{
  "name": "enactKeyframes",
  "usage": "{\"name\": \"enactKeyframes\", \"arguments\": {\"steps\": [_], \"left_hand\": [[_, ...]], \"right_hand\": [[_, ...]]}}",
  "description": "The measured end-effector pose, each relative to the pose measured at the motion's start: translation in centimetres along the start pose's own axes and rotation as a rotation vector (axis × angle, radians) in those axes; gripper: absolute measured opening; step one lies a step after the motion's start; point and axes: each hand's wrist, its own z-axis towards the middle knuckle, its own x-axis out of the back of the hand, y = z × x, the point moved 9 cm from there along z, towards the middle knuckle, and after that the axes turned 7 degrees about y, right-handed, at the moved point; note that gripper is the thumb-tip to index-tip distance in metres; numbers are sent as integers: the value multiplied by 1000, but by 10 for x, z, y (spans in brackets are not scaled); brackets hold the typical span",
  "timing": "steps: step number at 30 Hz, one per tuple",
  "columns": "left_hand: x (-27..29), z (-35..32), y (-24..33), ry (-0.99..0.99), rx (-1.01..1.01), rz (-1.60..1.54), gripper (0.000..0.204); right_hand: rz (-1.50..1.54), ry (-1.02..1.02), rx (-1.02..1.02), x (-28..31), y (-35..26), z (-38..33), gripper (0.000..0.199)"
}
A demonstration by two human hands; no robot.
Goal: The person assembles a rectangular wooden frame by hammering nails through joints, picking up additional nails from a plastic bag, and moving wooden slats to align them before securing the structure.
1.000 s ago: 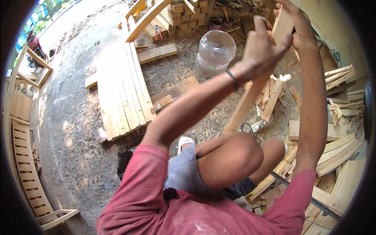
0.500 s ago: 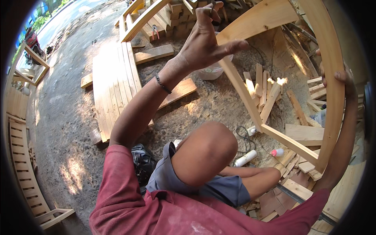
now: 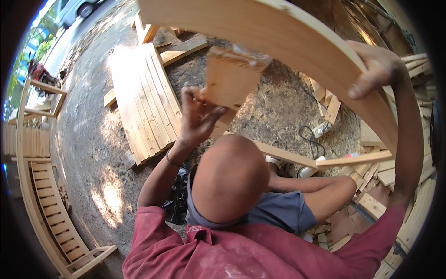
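Observation:
A pale wooden frame is tilted up in front of me, its broad curved rail crossing the upper right. My right hand grips that rail near its right end, thumb on the near face and fingers over the far edge. My left hand is at the lower edge of the frame's wide cross board, fingers curled by its corner and thumb against it, slightly blurred. A thin strip of the frame runs low past my raised knee.
Joined slats lie on the ground at left. A slatted wooden piece stands farther left. Below the frame are a power strip with a cord, wood offcuts and sawdust. A motorbike and a vehicle are far back.
The frame has swung left and toward me, its broad rail tipping across the view. My left hand has come down to the cross board's lower edge; my right hand has moved up with the rail.

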Motion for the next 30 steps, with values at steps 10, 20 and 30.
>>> {"name": "enactKeyframes", "arguments": {"steps": [10, 20, 30], "left_hand": [[75, -40, -37, 387, -84, 76, 48], [72, -50, -58, 446, 94, 126, 45], [-6, -13, -41, 197, -91, 81, 36]], "right_hand": [[-218, -190, 207, -26, -52, 28, 86], [-68, -369, 206, -15, -68, 52, 72], [-255, -329, 223, 1, -24, 90, 34]]}}
